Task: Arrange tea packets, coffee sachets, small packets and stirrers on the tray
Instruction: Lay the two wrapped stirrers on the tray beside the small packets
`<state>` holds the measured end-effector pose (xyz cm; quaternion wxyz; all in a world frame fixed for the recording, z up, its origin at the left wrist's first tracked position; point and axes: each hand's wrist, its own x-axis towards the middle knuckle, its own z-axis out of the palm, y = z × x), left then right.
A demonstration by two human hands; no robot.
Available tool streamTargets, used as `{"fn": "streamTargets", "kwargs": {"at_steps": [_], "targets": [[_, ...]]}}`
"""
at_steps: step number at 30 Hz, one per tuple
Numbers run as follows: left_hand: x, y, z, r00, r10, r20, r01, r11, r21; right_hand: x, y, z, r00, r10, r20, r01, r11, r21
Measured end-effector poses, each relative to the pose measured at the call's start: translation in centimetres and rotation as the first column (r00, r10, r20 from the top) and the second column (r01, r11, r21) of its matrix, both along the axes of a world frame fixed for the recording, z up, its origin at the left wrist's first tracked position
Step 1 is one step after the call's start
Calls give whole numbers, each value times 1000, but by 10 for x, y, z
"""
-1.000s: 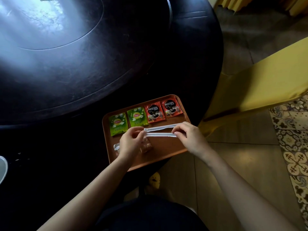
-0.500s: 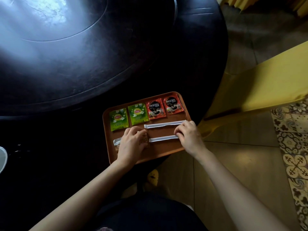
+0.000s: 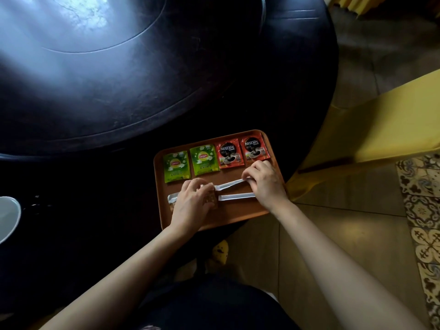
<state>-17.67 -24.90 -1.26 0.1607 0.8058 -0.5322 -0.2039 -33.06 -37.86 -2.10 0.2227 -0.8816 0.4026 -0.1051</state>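
An orange-brown tray (image 3: 233, 216) sits at the near edge of the dark round table. Along its far side lie two green Lipton tea packets (image 3: 176, 166) (image 3: 204, 159) and two red Nescafe coffee sachets (image 3: 229, 153) (image 3: 254, 148). Two white wrapped stirrers lie across the tray's middle: the upper stirrer (image 3: 232, 183) and the lower stirrer (image 3: 235, 196). My right hand (image 3: 264, 179) pinches the right end of the upper stirrer. My left hand (image 3: 192, 201) rests over small clear packets (image 3: 172, 199) at the left and touches the upper stirrer's left end.
The dark round table (image 3: 119, 91) has a raised centre disc. A white dish edge (image 3: 8, 216) shows at the far left. A yellow covered chair (image 3: 381, 129) stands to the right over a tiled floor. The tray's near right corner overhangs the table edge.
The lower stirrer has been laid down on the tray. My right hand has moved up from it to the right end of the upper stirrer. My left hand stays on the small packets.
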Motion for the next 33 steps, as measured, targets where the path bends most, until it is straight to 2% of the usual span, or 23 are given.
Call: {"fn": "streamTargets", "kwargs": {"at_steps": [5,8,13,19,26,29,33], "targets": [[-11,1,2,994,-72,87,80,992,-102,-5,0,0,999,-25,27,25,1000,2],[-20,-4,-1,980,-156,124,161,986,-34,-15,5,3,998,-44,49,45,999,-1],[-27,-11,-6,979,-157,129,157,987,8,-42,18,2,996,28,-79,-27,1000,13],[-28,-11,-8,976,-163,144,165,986,1,-39,14,-1,999,-11,-35,12,1000,11],[-24,-9,-9,987,-140,74,144,989,-42,-38,14,-4,1000,-18,-10,18,999,38],[-13,-2,-2,999,-42,17,44,989,-138,-36,11,-2,999,-47,15,46,998,45],[23,18,2,962,272,-34,-273,937,-217,-40,-3,0,954,-281,102,282,959,1]]}}
